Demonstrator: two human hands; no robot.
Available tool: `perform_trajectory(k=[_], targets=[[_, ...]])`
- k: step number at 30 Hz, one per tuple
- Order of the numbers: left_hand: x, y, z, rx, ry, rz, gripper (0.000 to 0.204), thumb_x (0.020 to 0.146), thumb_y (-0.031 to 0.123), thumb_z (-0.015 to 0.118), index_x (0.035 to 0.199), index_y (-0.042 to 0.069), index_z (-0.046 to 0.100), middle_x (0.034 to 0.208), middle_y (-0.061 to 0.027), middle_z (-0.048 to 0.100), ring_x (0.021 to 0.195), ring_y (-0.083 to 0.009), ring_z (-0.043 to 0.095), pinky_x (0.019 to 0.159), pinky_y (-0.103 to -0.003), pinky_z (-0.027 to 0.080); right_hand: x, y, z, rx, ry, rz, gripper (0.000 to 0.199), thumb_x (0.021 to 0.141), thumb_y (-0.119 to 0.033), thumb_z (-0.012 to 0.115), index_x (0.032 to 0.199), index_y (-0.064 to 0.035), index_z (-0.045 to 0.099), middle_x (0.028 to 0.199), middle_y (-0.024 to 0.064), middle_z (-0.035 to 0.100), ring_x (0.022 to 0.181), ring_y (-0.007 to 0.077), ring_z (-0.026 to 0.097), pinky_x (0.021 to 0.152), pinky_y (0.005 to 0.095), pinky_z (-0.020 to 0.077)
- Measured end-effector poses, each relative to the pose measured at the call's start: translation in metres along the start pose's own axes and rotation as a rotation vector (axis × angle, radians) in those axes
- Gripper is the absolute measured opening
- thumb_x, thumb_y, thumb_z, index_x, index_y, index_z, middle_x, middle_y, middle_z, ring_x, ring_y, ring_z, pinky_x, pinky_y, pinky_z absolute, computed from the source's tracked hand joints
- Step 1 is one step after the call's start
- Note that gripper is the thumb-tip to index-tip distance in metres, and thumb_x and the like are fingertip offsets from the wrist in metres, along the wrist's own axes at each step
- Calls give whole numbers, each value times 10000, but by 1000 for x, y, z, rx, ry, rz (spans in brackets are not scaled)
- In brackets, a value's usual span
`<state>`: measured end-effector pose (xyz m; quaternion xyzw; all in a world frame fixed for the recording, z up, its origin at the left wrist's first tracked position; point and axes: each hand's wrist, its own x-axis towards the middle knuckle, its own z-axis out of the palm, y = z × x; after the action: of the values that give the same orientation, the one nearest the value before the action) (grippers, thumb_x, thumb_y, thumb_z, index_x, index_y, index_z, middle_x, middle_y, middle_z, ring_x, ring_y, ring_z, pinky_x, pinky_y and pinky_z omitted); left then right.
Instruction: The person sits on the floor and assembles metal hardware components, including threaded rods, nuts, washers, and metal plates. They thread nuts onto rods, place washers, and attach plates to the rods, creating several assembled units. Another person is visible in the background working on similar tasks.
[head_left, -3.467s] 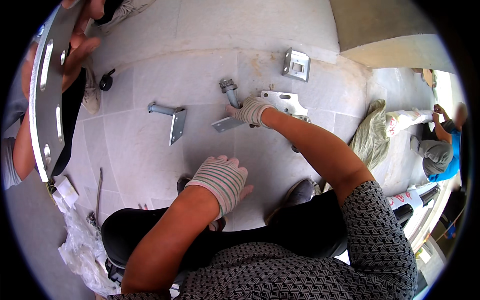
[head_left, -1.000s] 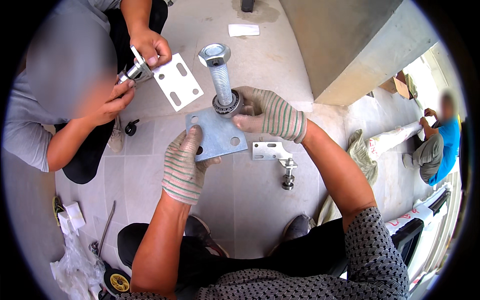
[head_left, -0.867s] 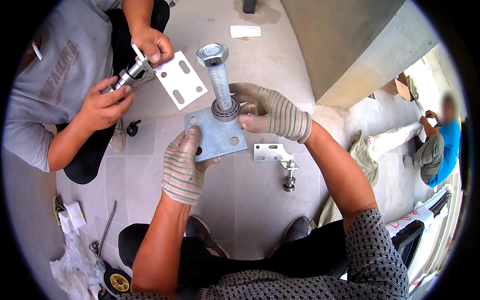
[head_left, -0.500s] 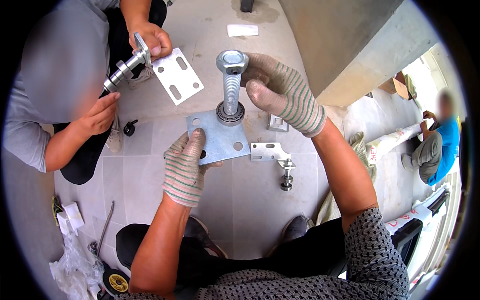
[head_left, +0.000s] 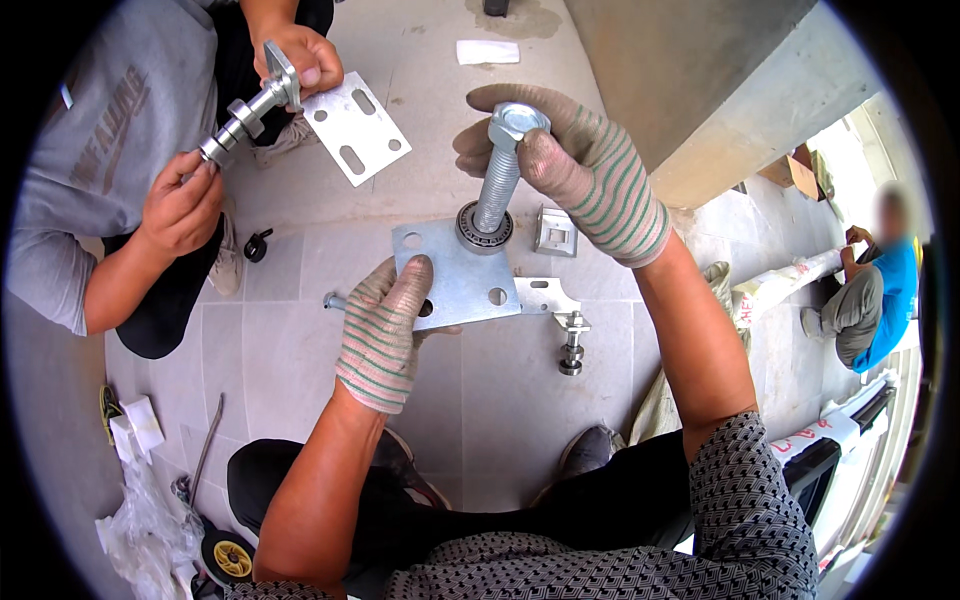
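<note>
Mid-assembly here: left hand [head_left: 385, 335] pinches the square steel plate [head_left: 455, 275] above the floor, right hand [head_left: 590, 175] clamped on the big hex bolt [head_left: 503, 170] standing through it, probably needs spinning down next.

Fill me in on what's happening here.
The person's gloved left hand holds a square metal plate with a large bolt standing up through a bearing ring on it. The gloved right hand grips the bolt's hex head. Opposite, a co-worker's bare hands hold a similar bolt-and-plate assembly. More brackets lie on the tiled floor.
</note>
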<state>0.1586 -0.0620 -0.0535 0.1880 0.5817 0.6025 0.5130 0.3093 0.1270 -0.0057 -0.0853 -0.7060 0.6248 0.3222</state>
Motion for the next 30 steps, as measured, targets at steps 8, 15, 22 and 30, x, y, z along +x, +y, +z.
perform_trajectory(k=[8,15,22,30], targets=[[1,1,-8,-212,-165,-71,443,973,271,695,1302,-19,637,1049,-84,713,920,-176,697,775,-362,608,2,3,4,249,-5,18,797,975,-609,629,1438,32,532,1211,209,716,1162,295,709,1036,411,552],[0,-1,-4,-264,-201,-98,456,968,238,690,1338,-19,618,1162,-113,719,1019,-217,710,901,-405,596,3,-2,8,287,-15,55,885,954,-666,612,1448,61,507,1217,222,711,1168,317,707,1057,417,538],[1,-4,-4,-217,-166,-4,498,967,243,708,1373,-21,591,1243,-127,696,1120,-246,702,969,-423,585,6,-1,5,312,-32,39,893,971,-670,587,1467,65,483,1277,197,689,1224,291,674,1068,405,520],[2,-6,0,-187,-136,87,381,973,181,662,1316,15,641,1154,-67,715,1023,-163,696,926,-345,576,-1,-14,2,62,-34,30,717,985,-485,693,1475,-1,494,1237,144,698,1194,240,677,1044,365,525]])
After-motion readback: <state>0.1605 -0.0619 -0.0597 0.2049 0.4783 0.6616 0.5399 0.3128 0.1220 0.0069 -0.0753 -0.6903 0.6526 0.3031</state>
